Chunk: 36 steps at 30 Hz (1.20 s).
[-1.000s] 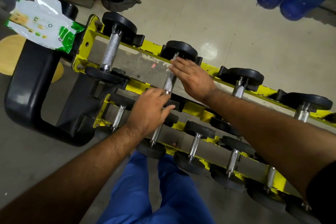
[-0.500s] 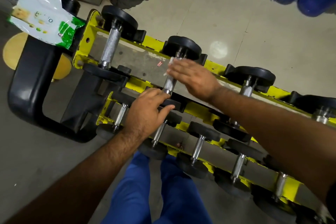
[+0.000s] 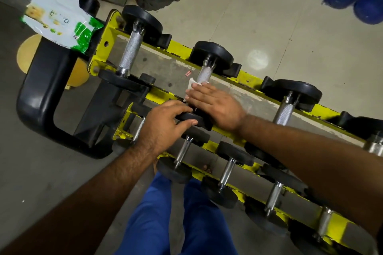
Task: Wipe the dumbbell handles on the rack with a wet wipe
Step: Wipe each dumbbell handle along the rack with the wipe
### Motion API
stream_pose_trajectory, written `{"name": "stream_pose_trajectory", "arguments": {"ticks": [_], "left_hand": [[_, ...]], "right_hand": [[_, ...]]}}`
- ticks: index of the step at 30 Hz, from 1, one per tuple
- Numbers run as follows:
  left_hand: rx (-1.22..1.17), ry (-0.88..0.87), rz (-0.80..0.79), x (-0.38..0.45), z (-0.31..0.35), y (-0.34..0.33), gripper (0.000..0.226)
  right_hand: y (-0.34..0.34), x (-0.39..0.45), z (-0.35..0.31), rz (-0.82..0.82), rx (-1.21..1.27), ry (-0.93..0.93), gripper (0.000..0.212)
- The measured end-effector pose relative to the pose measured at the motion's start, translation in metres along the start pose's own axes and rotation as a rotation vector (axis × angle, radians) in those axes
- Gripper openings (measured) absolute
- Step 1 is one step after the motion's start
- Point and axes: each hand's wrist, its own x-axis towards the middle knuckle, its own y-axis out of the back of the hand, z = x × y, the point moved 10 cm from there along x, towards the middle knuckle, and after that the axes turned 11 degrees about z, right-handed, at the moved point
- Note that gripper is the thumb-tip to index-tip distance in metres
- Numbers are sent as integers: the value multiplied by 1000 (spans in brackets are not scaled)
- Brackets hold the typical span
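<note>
The right hand (image 3: 215,105) lies over the near part of the knurled steel handle (image 3: 204,74) of the second dumbbell on the top tier of the yellow metal rack (image 3: 251,77), fingers fairly straight and pressing a crumpled white wet wipe (image 3: 191,85) against it; only a corner of the wipe shows beyond the fingertips. The left hand (image 3: 165,124) curls around the dumbbell's near black round weight head (image 3: 193,119), which it largely hides. The covered part of the handle cannot be seen. The rack's right end runs out of frame. A white and green wipe packet (image 3: 62,25) rests on a black padded bench (image 3: 41,87) at left.
</note>
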Motion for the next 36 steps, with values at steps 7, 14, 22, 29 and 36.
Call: {"name": "stream_pose_trajectory", "arguments": {"ticks": [7,14,22,29,36], "left_hand": [[-32,31,54,-5,-3,4,35],[-93,116,121,-11,-7,3,37],[-80,132,84,-7,-10,3,34],[-85,128,89,-8,-9,3,37],[-107,125,55,-6,-14,3,28]], "right_hand": [[6,1,10,69,2,-130,38],[14,4,26,47,-20,-190,39],[20,12,35,57,-39,-216,37],[7,13,14,-92,5,34,39],[1,7,2,-163,6,49,38]]}}
